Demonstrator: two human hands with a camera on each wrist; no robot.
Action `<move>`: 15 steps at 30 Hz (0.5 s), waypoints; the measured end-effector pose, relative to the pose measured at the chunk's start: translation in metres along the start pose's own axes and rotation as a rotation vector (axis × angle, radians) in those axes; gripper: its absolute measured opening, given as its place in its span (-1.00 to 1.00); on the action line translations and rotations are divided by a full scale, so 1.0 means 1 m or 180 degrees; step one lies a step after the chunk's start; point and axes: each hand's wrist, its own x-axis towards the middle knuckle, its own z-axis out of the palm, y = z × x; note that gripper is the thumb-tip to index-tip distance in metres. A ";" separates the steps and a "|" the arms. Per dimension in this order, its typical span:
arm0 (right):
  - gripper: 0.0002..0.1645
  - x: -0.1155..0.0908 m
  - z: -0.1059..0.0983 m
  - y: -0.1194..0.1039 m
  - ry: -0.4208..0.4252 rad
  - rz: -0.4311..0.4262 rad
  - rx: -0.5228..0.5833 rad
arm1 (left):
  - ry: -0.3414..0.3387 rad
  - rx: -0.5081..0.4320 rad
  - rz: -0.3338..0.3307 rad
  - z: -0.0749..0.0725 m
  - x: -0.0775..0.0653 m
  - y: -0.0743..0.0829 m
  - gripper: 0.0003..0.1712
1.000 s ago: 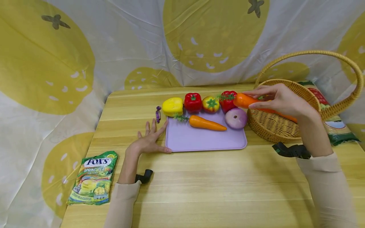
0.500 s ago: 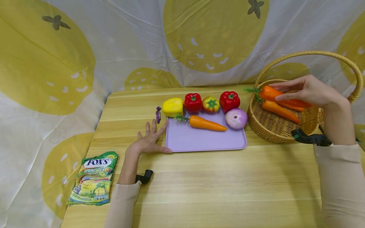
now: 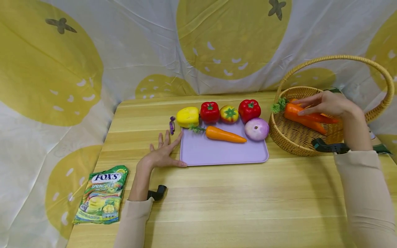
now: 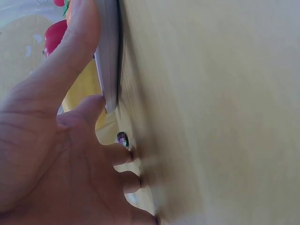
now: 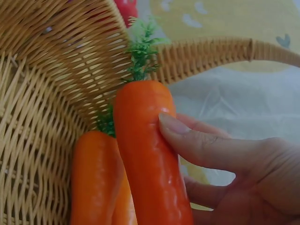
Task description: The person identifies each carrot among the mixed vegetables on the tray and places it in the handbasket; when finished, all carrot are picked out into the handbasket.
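Inside the wicker basket (image 3: 288, 142), my right hand (image 3: 335, 105) pinches an orange carrot (image 5: 147, 145) with green leaves between thumb and fingers. More carrots (image 5: 93, 178) lie beneath it in the basket. My left hand (image 3: 159, 156) has its fingers spread on the table; thumb and index finger touch the left edge of the lilac tray (image 3: 217, 156). One carrot (image 3: 225, 134) lies on that tray. Along its back are a yellow bell pepper (image 3: 187, 117), two red bell peppers (image 3: 209, 112), and a red-yellow fruit (image 3: 229, 114). A purple onion (image 3: 256, 129) sits at the right.
A small purple wrapped candy (image 3: 172, 125) lies left of the yellow pepper. The green Fox's candy bag (image 3: 100, 194) rests at the table's left edge. Behind the basket, another bag (image 3: 381, 148) is partly hidden. The basket handle (image 3: 341, 58) arches high.
My right hand has carried the carrot rightward from the basket's left rim, then lowered it into the basket, slightly back to the left. My left hand has stayed at the tray.
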 end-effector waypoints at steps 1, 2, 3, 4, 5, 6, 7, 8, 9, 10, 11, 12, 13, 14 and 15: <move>-0.37 0.002 0.002 0.001 -0.0014 -0.0006 0.0011 | 0.0000 0.0004 0.0001 0.000 0.000 0.000 0.40; -0.37 0.003 0.003 0.002 -0.0019 -0.0015 0.0026 | 0.0001 0.0003 0.0000 0.000 0.000 0.000 0.40; -0.38 0.005 0.005 0.003 -0.0026 -0.0025 0.0070 | 0.0002 0.0008 -0.0001 0.000 0.000 0.000 0.40; -0.39 0.006 0.006 0.004 -0.0037 -0.0041 0.0145 | 0.0000 0.0009 -0.0003 0.000 0.000 0.000 0.40; -0.39 0.007 0.007 0.004 -0.0044 -0.0061 0.0224 | 0.0000 0.0012 -0.0004 0.000 0.000 0.000 0.39; -0.40 0.008 0.009 0.004 -0.0044 -0.0074 0.0291 | 0.0000 0.0013 -0.0005 0.000 0.000 0.000 0.39; -0.41 0.009 0.009 0.004 -0.0040 -0.0068 0.0315 | -0.0002 0.0011 -0.0006 0.000 0.000 0.000 0.39; -0.41 0.009 0.010 0.004 -0.0036 -0.0060 0.0319 | -0.0006 0.0005 -0.0007 0.000 0.000 0.000 0.39; -0.42 0.010 0.011 0.004 -0.0030 -0.0058 0.0304 | -0.0009 0.0004 -0.0007 -0.001 0.000 0.000 0.39; -0.41 0.010 0.011 0.004 -0.0039 -0.0047 0.0317 | -0.0009 0.0000 -0.0006 -0.001 0.000 0.001 0.39; -0.42 0.010 0.012 0.003 -0.0046 -0.0036 0.0322 | -0.0008 -0.0005 -0.0003 -0.001 0.000 0.001 0.39; -0.42 0.010 0.012 0.003 -0.0050 -0.0040 0.0308 | -0.0008 -0.0005 -0.0001 -0.001 0.000 0.001 0.38; -0.42 0.010 0.013 0.003 -0.0060 -0.0048 0.0291 | -0.0007 -0.0005 0.0000 -0.001 -0.001 0.001 0.38; -0.42 0.010 0.014 0.003 -0.0070 -0.0044 0.0285 | -0.0006 -0.0003 0.0001 -0.001 -0.001 0.001 0.38; -0.43 0.011 0.016 0.003 -0.0093 -0.0050 0.0273 | -0.0004 -0.0001 0.0003 0.000 0.000 0.000 0.38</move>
